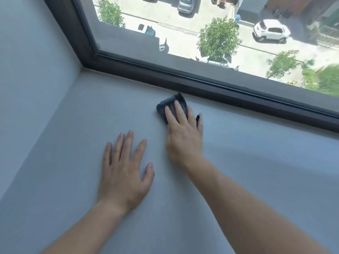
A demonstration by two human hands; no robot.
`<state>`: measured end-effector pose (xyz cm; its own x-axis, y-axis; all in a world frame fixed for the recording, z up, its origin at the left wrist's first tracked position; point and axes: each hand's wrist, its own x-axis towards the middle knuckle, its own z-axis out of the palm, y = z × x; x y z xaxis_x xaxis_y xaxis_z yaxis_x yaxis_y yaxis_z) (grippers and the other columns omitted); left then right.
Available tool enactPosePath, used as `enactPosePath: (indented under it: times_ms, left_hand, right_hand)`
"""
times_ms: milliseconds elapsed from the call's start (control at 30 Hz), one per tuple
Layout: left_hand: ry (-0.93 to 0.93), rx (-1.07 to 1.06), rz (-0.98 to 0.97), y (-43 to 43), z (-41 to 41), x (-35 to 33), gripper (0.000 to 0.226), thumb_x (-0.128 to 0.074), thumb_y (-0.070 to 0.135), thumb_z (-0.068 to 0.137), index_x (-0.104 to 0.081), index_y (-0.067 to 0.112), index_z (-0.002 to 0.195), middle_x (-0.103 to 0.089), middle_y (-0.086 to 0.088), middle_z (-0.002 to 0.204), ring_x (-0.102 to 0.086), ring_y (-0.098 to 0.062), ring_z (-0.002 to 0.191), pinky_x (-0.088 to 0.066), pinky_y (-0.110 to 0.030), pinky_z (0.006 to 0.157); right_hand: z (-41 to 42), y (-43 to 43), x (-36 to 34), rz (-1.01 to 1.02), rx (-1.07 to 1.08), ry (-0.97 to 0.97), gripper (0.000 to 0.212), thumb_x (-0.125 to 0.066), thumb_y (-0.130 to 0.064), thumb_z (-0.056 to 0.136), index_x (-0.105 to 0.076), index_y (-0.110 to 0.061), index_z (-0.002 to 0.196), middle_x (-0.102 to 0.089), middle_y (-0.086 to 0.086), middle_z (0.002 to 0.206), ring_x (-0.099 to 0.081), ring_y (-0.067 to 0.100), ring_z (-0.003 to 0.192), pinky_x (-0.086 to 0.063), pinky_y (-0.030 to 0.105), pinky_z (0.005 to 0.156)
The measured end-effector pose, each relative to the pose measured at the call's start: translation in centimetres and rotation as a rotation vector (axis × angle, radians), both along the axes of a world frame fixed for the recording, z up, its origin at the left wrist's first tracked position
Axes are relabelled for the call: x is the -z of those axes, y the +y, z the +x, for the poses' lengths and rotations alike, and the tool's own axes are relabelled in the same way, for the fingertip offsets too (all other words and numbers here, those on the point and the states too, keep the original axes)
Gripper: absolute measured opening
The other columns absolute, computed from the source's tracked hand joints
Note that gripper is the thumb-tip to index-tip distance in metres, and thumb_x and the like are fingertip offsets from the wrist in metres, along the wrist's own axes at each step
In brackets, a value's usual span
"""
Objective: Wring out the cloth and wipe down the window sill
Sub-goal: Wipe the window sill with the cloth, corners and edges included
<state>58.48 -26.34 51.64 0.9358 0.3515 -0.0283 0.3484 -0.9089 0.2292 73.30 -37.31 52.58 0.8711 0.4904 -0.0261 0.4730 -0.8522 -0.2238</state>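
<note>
Right hand lies flat on a small dark cloth, fingers straight and pressing it onto the pale window sill — no curl round the fabric that I can see. The cloth sits bunched under the fingertips, just beside the dark window frame, towards the sill's far edge. Left hand is spread palm-down on the bare sill, fingers extended, holding nothing, nearer the side wall. Looks like the wipe step, wringing apparently done. To do it well: keep even downward pressure, run long overlapping passes parallel to the frame, work into the corner by the wall — and refold the cloth flatter so more of it touches. Move the bracing hand off unwiped patches.
</note>
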Motion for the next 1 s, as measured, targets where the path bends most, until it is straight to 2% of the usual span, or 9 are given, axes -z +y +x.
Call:
enactPosePath:
  times_ms: [67,233,433,500,633,700,800,867,1000]
  left_hand:
    - [0.008,0.007,0.004,0.0,-0.1,0.0,0.067,-0.034,0.049,0.089,-0.043,0.020,0.148,-0.026,-0.011,0.162,-0.017,-0.027,0.151,-0.011,-0.051,0.122]
    - [0.023,0.007,0.012,0.1,0.0,-0.2,0.067,-0.032,0.049,0.090,-0.040,0.020,0.149,-0.023,-0.012,0.162,-0.015,-0.028,0.152,-0.011,-0.052,0.122]
    - [0.001,0.006,0.003,0.4,0.1,-0.4,0.068,-0.032,0.050,0.088,-0.042,0.018,0.148,-0.025,-0.013,0.162,-0.017,-0.029,0.151,-0.012,-0.052,0.121]
    - [0.000,0.008,-0.001,0.3,0.1,-0.4,0.069,-0.031,0.050,0.088,-0.041,0.019,0.149,-0.024,-0.012,0.162,-0.016,-0.028,0.151,-0.011,-0.052,0.122]
    - [0.000,0.015,-0.001,0.4,0.1,-0.3,0.069,-0.029,0.050,0.089,-0.039,0.019,0.150,-0.023,-0.013,0.162,-0.014,-0.029,0.152,-0.009,-0.052,0.122]
    - [0.000,0.009,-0.007,0.5,0.2,-0.2,0.069,-0.027,0.051,0.090,-0.038,0.020,0.151,-0.021,-0.013,0.163,-0.012,-0.028,0.152,-0.007,-0.051,0.122]
    - [-0.009,0.013,-0.045,0.6,0.2,-0.2,0.067,-0.021,0.049,0.092,-0.036,0.021,0.152,-0.018,-0.011,0.164,-0.008,-0.026,0.153,-0.004,-0.049,0.123]
    - [-0.007,0.015,-0.054,0.5,0.1,-0.2,0.066,-0.018,0.048,0.094,-0.034,0.022,0.153,-0.016,-0.010,0.165,-0.006,-0.024,0.153,-0.002,-0.048,0.123]
    - [-0.010,0.028,-0.062,0.4,0.1,-0.4,0.067,-0.017,0.047,0.093,-0.033,0.022,0.153,-0.015,-0.011,0.165,-0.005,-0.025,0.153,-0.001,-0.048,0.123]
  right_hand:
    - [1.1,-2.8,0.0,-0.037,0.052,-0.002,0.066,-0.039,-0.016,0.095,-0.019,-0.036,0.154,-0.008,-0.012,0.165,-0.003,0.023,0.152,0.004,0.049,0.122]
    - [1.9,-9.3,-0.9,0.038,0.656,0.063,0.056,-0.035,-0.021,0.100,-0.025,-0.033,0.153,-0.008,-0.010,0.165,-0.003,0.024,0.152,-0.003,0.052,0.121]
    - [-3.4,-1.8,-0.2,0.025,-0.092,0.024,0.059,-0.041,-0.021,0.097,-0.027,-0.034,0.153,-0.013,-0.011,0.165,-0.003,0.024,0.152,0.001,0.049,0.122]
    - [-2.0,-4.6,-0.2,0.008,0.006,0.033,0.057,-0.040,-0.022,0.099,-0.026,-0.036,0.153,-0.011,-0.012,0.165,-0.004,0.022,0.152,0.000,0.047,0.122]
    - [-0.4,-8.2,-0.5,0.073,0.562,0.065,0.054,-0.035,-0.024,0.101,-0.025,-0.035,0.153,-0.009,-0.011,0.165,-0.003,0.023,0.152,-0.004,0.050,0.121]
    - [-2.1,-5.1,-0.6,0.079,0.486,0.047,0.059,-0.037,-0.020,0.098,-0.023,-0.035,0.153,-0.007,-0.010,0.165,-0.001,0.024,0.152,-0.004,0.049,0.121]
    - [-6.0,-2.1,-0.2,0.075,0.052,0.032,0.065,-0.039,-0.019,0.092,-0.025,-0.034,0.153,-0.010,-0.011,0.165,-0.001,0.024,0.152,-0.002,0.048,0.122]
    - [-6.0,-3.9,-0.1,0.038,-0.054,0.051,0.062,-0.040,-0.019,0.095,-0.025,-0.035,0.153,-0.009,-0.012,0.165,-0.001,0.022,0.152,0.000,0.047,0.122]
    - [-3.4,-9.6,-0.3,0.020,0.421,0.071,0.057,-0.036,-0.024,0.101,-0.020,-0.037,0.154,-0.006,-0.013,0.165,-0.003,0.021,0.152,-0.007,0.049,0.122]
